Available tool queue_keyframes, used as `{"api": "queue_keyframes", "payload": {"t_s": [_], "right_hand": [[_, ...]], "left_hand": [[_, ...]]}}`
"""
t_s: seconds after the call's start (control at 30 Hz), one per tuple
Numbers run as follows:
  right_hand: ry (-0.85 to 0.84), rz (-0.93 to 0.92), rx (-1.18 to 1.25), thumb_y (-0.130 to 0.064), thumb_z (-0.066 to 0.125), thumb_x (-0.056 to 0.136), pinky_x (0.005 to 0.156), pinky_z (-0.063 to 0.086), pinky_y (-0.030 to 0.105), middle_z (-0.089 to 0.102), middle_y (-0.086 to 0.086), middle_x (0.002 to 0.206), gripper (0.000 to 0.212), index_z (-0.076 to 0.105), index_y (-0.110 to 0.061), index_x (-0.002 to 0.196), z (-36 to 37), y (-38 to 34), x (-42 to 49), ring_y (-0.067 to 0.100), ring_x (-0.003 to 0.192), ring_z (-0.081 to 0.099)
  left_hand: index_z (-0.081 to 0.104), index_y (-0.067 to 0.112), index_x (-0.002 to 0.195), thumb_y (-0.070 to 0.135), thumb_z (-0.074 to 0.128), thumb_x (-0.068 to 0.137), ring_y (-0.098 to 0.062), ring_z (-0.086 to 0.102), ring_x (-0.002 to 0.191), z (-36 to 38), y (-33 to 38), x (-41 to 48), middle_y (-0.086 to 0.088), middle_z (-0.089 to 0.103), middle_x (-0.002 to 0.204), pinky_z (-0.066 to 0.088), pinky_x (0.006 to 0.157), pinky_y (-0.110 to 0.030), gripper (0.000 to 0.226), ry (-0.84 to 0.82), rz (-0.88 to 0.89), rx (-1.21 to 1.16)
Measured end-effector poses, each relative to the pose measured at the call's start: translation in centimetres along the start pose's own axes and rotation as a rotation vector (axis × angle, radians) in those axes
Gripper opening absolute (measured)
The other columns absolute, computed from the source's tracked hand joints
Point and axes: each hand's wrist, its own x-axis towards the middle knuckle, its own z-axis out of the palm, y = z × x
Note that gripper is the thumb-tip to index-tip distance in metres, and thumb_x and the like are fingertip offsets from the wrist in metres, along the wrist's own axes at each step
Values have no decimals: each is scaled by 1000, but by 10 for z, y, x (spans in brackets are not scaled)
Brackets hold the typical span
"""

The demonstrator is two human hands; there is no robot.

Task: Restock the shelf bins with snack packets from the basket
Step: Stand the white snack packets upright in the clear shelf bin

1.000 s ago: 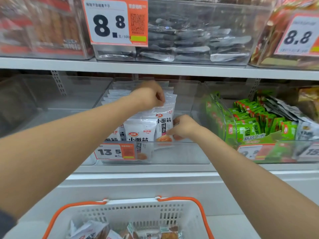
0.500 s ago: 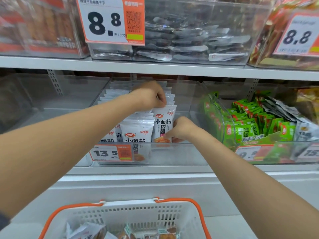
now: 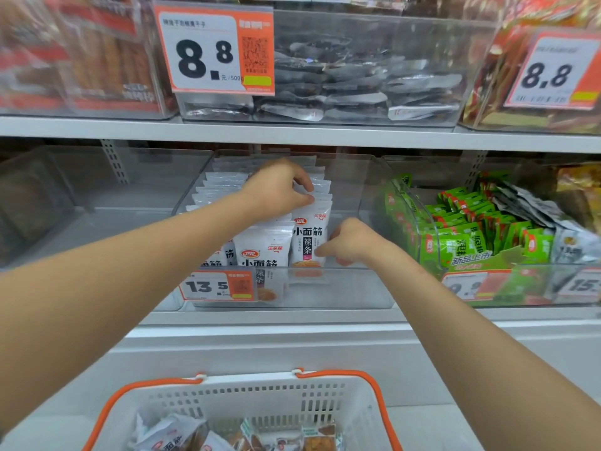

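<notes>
Several rows of white snack packets (image 3: pixel 265 245) stood upright in the clear plastic bin (image 3: pixel 344 288) on the shelf (image 3: pixel 292 315). They were flat, glossy pouches with crimped top seams, black Chinese lettering and a red oval logo.

Our left hand (image 3: pixel 276 190) reached over the right-hand row and pinched the crimped tops of some packets between curled fingers and thumb, just behind the foremost packet (image 3: pixel 309 236). Our right hand (image 3: pixel 349 242) sat low at that packet's right edge, thumb tip touching its lower corner and fingers curled under. We could not tell whether they gripped it.

An orange-and-white price tag (image 3: pixel 218 286) marked 13.5 hung on the bin's front wall. Below, the white perforated plastic basket (image 3: pixel 247 393) with orange handles held loose packets (image 3: pixel 182 434) — crumpled and heaped. Green packets (image 3: pixel 461 245) lay off to the right.
</notes>
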Motion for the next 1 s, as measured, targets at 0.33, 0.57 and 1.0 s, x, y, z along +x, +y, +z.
{"api": "queue_keyframes", "payload": {"t_s": [0.33,0.57,1.0], "right_hand": [[769,-608,79,-17,66,81,69,42,31,55,-8,80,5,64,-15,85,46,-2,-88,16,78,51],[367,-558,-38,-15,59,84,62,41,31,60,-5,78,8,66,-15,89,136,19,-137,16,70,54],[-553,-123,-645,-14,62,91,107,40,42,23,16,157,74,21,-11,153,299,124,-113,33,140,32]], "left_hand": [[66,30,93,29,60,87,-10,55,80,-1,38,-115,12,61,80,47,71,-34,9,253,97,-16],[70,24,94,33,62,89,-13,62,80,19,-11,-219,10,66,84,53,75,-35,12,-130,-158,-129],[69,27,87,11,57,85,-12,60,86,81,-111,-293,5,69,100,49,78,-28,20,-674,-426,61]]}}
